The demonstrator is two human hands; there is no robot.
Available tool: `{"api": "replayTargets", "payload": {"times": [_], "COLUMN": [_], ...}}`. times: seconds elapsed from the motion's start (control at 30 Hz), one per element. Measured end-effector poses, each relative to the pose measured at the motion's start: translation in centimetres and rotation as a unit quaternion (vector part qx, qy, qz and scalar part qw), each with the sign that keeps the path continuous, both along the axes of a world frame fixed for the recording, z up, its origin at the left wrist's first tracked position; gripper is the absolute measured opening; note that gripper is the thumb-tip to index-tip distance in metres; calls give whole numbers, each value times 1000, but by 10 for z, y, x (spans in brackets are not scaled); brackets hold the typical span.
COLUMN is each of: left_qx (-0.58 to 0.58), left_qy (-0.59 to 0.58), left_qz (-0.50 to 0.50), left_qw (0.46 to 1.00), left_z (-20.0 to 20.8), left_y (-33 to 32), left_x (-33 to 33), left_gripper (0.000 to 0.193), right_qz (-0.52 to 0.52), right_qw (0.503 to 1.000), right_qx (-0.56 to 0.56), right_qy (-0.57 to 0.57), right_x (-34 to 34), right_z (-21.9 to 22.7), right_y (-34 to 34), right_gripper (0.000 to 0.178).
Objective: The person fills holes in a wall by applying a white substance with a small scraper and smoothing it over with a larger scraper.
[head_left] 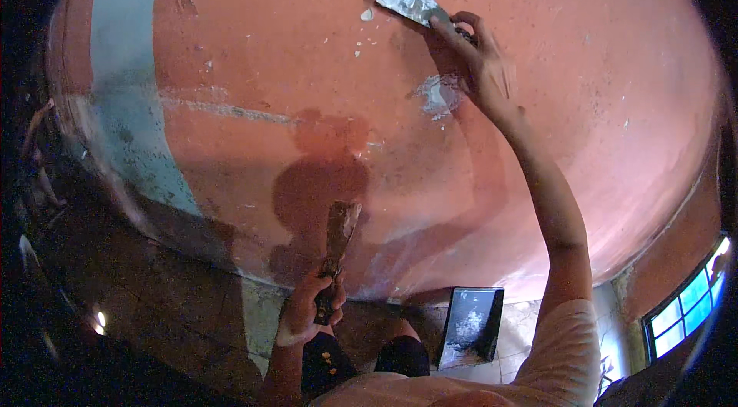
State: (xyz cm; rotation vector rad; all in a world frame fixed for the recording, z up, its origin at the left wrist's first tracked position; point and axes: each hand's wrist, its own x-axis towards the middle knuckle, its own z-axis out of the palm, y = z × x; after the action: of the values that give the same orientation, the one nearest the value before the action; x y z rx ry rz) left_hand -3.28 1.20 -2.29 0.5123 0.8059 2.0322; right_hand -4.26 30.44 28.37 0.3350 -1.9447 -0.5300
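With fingers closed round its handle, my right hand (478, 52) holds a putty knife (409, 1) whose wide blade, smeared with white, lies against the orange wall (254, 46) high up. Small pale chips and bare spots mark the wall around the blade. Below my right wrist is a whitish scraped patch (440, 94). Down low at the left, my left hand (311, 303) is wrapped round the handle of a second, narrower scraper (341, 226). That blade points upward, stained brown, and appears apart from the wall.
A dark tray (498, 330) with white residue stands on the tiled floor at the wall's foot, right of my legs. A grey-blue vertical band (127, 46) runs down the wall at left. A barred window (686, 307) is at the lower right. My shadow falls on the wall.
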Motion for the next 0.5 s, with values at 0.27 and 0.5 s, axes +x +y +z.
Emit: {"api": "replayTargets", "payload": {"times": [0.27, 0.5], "left_qx": [-12, 54], "left_qy": [-18, -10], "left_qz": [15, -21], "left_qw": [1000, 998], "left_z": [-5, 3], "left_y": [0, 4], "left_x": [-1, 0], "left_gripper": [37, 31], "right_qz": [-8, 129], "right_qw": [999, 987], "right_qx": [38, -91], "right_qy": [-36, 3], "right_x": [6, 2], "right_z": [-24, -2], "right_y": [5, 8], "right_gripper": [52, 53]}}
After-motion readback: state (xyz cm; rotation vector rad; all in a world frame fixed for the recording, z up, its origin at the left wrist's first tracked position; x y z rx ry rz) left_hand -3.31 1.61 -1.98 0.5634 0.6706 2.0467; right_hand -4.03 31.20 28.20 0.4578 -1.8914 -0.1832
